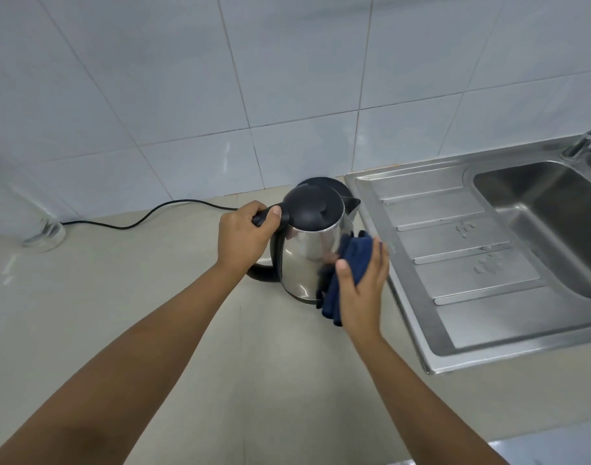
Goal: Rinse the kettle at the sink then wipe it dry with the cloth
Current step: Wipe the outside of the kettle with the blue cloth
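From the head camera, the left hand [245, 234] is gripping the black plastic handle of the shiny stainless-steel electric kettle [307, 253], its fingers [275, 213] curling closed around the top of the handle just beside the black lid. The kettle is standing on or just above the pale beige desk [186, 330]; its bottom edge is partly hidden, so I cannot tell which. Its long axis is running roughly upright, tilting a little away from the person.

The right hand [362, 286] is pressing a folded dark blue cloth [344, 273] flat against the kettle's right flank, the fingers [383, 260] lying spread and nearly straight over the fabric, the thumb pinning its near edge. So the kettle is lying directly left of these fingers, touching through the cloth, and right of the left hand's.

The steel sink [455, 263] with its ribbed drainer is lying just right of the cloth hand. Rinsing is probably done; wiping is underway. The right hand is nearer the unwiped wall, so the coming stroke likely depends on sweeping around the body.
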`<state>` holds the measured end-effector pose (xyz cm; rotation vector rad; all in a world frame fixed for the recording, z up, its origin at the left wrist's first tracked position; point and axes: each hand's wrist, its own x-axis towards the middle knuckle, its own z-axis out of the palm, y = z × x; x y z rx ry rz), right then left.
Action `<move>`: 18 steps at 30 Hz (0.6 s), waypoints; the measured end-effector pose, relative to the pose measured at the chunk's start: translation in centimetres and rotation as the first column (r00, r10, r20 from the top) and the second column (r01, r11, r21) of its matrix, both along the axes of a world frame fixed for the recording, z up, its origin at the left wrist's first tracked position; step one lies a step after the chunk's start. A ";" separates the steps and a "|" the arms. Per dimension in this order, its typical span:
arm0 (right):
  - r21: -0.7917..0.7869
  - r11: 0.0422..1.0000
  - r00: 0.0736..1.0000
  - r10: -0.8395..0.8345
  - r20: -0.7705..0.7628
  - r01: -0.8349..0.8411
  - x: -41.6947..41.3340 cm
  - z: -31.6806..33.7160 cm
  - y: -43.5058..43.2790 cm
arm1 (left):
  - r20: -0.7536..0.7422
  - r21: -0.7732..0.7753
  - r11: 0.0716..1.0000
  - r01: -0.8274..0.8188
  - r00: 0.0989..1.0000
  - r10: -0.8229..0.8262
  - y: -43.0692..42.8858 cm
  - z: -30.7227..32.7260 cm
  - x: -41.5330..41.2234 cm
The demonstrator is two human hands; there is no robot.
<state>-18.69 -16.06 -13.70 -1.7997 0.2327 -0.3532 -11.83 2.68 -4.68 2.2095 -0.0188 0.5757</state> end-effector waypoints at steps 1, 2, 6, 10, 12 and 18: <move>0.111 0.994 0.999 -0.007 -0.041 0.012 0.2 -0.2 -0.7 | 0.004 0.003 0.999 0.032 0.999 -0.032 0.1 0.0 0.2; 0.210 0.977 0.997 -0.011 -0.079 0.028 0.4 -0.4 -1.5 | 0.008 0.010 0.998 0.067 0.998 -0.067 0.1 0.2 0.6; 0.383 0.924 0.976 0.097 -0.196 -0.015 1.3 -0.8 -3.8 | 0.049 0.076 0.980 0.181 0.981 -0.185 0.4 0.5 2.3; 0.359 0.928 0.965 0.179 -0.193 -0.100 3.3 1.3 -4.9 | 0.032 0.185 0.976 0.118 0.992 -0.126 0.5 0.6 1.9; 0.344 0.929 0.964 0.206 -0.168 -0.138 4.1 2.5 -5.2 | 0.049 0.197 0.980 0.001 0.999 -0.011 -0.4 0.8 0.4; 0.349 0.901 0.952 0.299 -0.070 -0.257 5.1 4.2 -5.7 | -0.159 -0.090 0.962 -0.257 0.957 0.241 -6.4 0.8 -3.3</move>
